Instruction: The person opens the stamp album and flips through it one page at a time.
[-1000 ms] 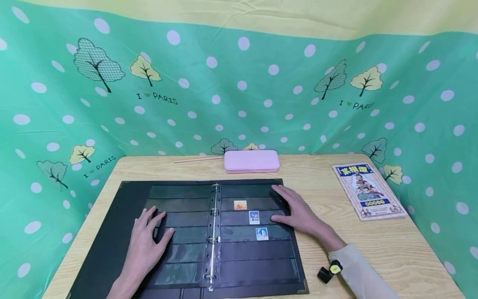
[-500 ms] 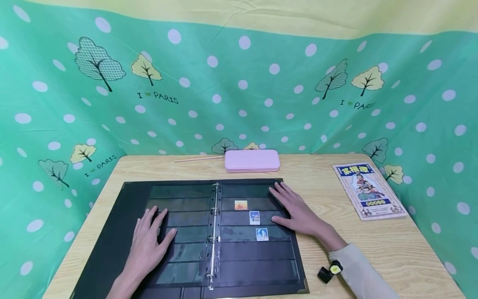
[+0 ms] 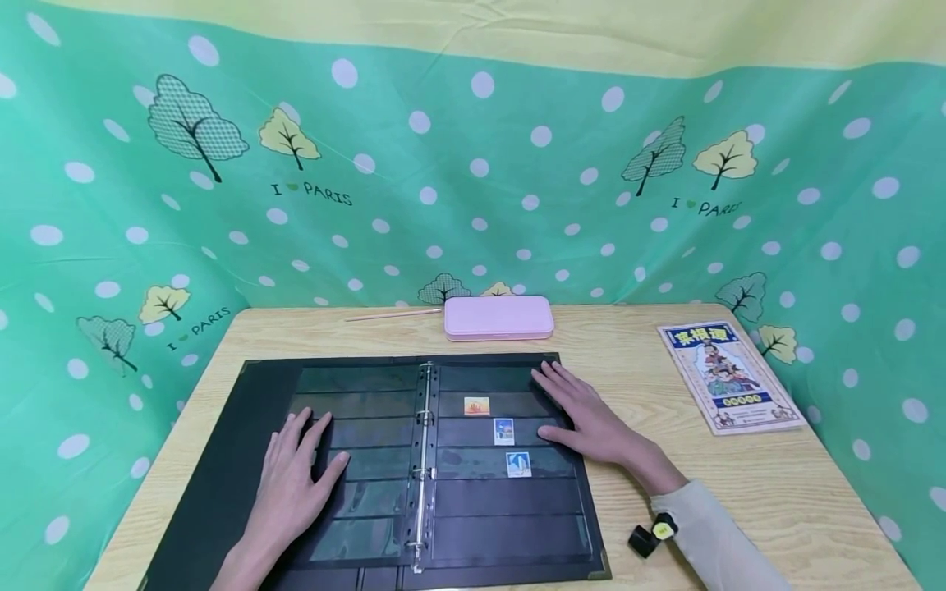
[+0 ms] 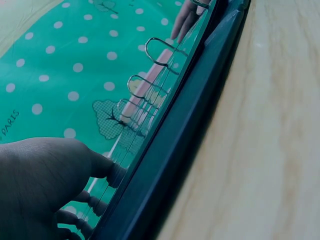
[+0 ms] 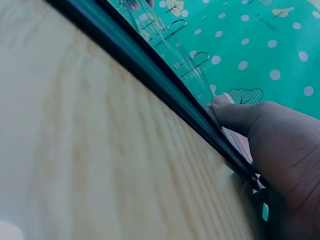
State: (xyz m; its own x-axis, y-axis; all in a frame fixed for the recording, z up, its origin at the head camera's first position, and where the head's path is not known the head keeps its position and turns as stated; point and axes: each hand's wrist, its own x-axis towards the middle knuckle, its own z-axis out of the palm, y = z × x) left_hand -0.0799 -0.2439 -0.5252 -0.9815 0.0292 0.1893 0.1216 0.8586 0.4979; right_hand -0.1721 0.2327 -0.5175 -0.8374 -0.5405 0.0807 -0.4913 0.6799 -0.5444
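A black ring-binder stamp album (image 3: 510,497) lies spread wide on the table, clear-strip pages on both sides of its metal rings (image 3: 423,472). On the right page are an orange stamp (image 3: 476,406), a blue-and-white stamp (image 3: 503,431) and a light-blue stamp (image 3: 519,465). My left hand (image 3: 291,484) rests on the left page, fingers spread. The right hand (image 3: 587,419) lies over the right page's outer edge, fingers extended, its thumb (image 5: 232,112) touching the page in the right wrist view. Neither hand holds anything.
Behind the album lie a pink pencil case (image 3: 498,318) and a thin stick (image 3: 392,315), perhaps a pencil. A printed booklet (image 3: 727,377) lies at the right of the wooden table (image 3: 628,345). A green dotted cloth (image 3: 473,180) hangs round the back and sides.
Since a second ago the right hand's fingers have spread and settled on the page edge. The left hand has shifted slightly right and flattened. The stamps stay in place.
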